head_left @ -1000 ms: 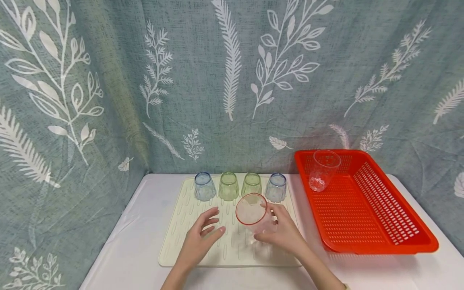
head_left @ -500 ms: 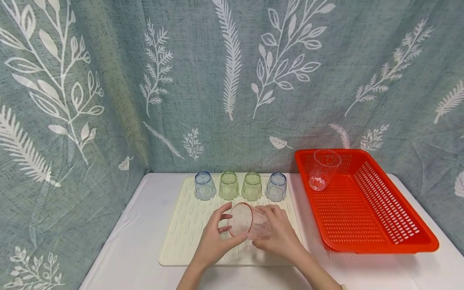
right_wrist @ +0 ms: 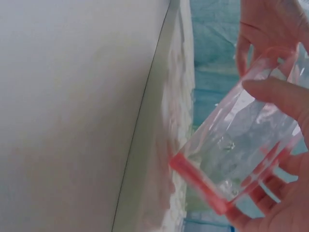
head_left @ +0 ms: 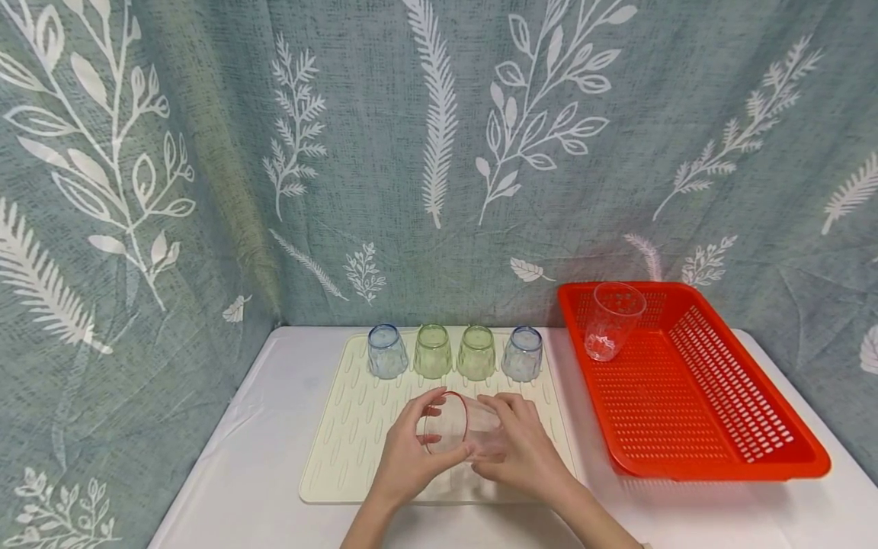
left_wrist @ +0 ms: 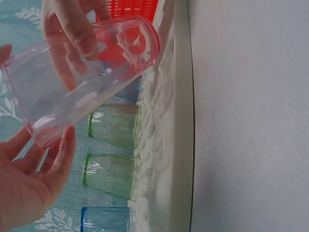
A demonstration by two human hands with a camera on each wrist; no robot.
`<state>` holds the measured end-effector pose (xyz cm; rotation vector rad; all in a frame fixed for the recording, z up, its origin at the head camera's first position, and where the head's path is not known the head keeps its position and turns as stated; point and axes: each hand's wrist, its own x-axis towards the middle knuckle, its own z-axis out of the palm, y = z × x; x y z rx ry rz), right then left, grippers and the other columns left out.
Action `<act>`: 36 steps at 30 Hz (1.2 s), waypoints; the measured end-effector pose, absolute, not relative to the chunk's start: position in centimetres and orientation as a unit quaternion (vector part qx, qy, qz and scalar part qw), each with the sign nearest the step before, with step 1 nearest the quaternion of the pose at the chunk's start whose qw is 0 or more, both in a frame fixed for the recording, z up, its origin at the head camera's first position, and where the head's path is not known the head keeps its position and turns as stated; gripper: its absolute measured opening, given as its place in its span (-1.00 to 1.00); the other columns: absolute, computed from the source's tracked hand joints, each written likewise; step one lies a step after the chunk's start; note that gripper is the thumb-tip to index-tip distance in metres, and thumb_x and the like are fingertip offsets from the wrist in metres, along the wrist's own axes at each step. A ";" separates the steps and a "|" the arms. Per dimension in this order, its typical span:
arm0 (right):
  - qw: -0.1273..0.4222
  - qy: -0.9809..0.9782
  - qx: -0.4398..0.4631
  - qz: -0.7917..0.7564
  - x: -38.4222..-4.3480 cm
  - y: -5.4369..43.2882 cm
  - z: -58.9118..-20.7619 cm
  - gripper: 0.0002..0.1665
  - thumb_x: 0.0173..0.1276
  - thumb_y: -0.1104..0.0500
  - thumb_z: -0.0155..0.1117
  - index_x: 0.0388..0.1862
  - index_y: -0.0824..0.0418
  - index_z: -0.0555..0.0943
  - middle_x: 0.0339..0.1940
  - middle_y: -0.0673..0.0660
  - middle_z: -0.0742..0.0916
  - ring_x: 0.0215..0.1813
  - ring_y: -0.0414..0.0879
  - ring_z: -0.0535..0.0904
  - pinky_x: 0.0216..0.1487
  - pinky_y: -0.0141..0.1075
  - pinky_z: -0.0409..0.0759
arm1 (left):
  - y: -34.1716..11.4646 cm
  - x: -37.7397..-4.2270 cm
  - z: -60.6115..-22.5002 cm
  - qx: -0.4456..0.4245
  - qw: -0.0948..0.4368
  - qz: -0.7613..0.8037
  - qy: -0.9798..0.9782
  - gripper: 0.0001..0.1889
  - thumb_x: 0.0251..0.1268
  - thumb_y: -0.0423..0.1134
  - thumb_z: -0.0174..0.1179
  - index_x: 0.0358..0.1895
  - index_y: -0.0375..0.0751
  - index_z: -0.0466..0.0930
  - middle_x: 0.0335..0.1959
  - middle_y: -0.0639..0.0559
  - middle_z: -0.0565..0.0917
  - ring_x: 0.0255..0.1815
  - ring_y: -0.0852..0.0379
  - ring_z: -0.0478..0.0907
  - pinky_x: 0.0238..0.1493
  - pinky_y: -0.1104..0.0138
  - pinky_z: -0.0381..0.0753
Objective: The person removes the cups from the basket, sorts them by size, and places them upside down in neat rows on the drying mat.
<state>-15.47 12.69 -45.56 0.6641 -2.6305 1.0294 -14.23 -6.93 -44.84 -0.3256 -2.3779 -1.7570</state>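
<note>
A tall clear drinking glass with a red rim [head_left: 484,416] is tilted on its side above the pale drying mat [head_left: 370,427], its mouth toward the left. My left hand [head_left: 410,457] grips the mouth end, thumb in front and fingers behind. Around the lower body and base end curls my right hand [head_left: 527,451]. In the left wrist view the glass [left_wrist: 72,82] slants between both hands, its base at upper right. The right wrist view shows the reddish base of the glass [right_wrist: 198,183] pointing down, slightly blurred.
Upside-down tumblers line the mat's back: a blue one [head_left: 387,354], a green one [head_left: 433,354], another green one [head_left: 476,354] and another blue one [head_left: 523,357]. A red perforated basket [head_left: 604,412] stands at the right, with a clear glass [head_left: 613,324] leaning inside.
The glass was held by my right hand alone, mouth up; it has tipped over to the left. My left hand has moved right and taken hold of its rim.
</note>
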 end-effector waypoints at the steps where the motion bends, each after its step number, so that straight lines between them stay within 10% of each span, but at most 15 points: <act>1: 0.115 -0.899 0.229 0.356 -15.5 12.8 -45.6 0.02 -0.24 0.10 0.71 0.30 0.11 0.47 0.14 0.04 0.50 0.17 -0.02 0.36 0.03 -0.12 0.53 | -7.0 -14.2 -44.8 -0.105 0.082 -0.594 -0.793 -0.23 -0.09 -0.10 0.55 0.29 0.09 0.43 0.12 0.09 0.54 0.12 -0.16 0.43 -0.13 0.31 0.65; 11: 0.093 -0.864 0.201 0.453 -16.4 14.2 -45.4 -0.04 -0.17 0.08 0.69 0.28 0.11 0.48 0.12 0.03 0.55 0.13 -0.01 0.44 0.11 -0.01 0.49 | -7.7 -14.3 -44.8 -0.040 0.058 -0.667 -0.742 -0.35 0.06 -0.20 0.46 0.28 -0.03 0.46 0.15 -0.13 0.53 0.14 -0.05 0.44 -0.03 0.21 0.58; 26: -0.121 -0.662 0.039 0.739 -17.3 14.4 -45.3 -0.18 0.28 0.25 0.31 0.46 0.31 0.21 0.32 0.29 0.43 0.09 -0.09 0.50 0.08 -0.31 0.54 | -8.2 -14.3 -44.8 0.015 0.019 -0.779 -0.627 -0.40 0.34 -0.22 0.18 0.42 -0.23 0.26 0.29 -0.18 0.37 0.16 0.10 0.41 -0.07 0.31 0.56; 36: -0.197 -0.516 0.031 0.833 -16.8 13.7 -45.4 -0.31 0.35 0.31 0.11 0.42 0.38 0.17 0.04 0.02 0.61 0.01 -0.18 0.58 0.21 -0.25 0.49 | -8.5 -14.2 -44.8 0.003 0.019 -0.809 -0.587 -0.40 0.39 -0.25 0.09 0.44 -0.29 0.18 0.25 -0.12 0.42 0.04 0.17 0.53 -0.09 0.31 0.61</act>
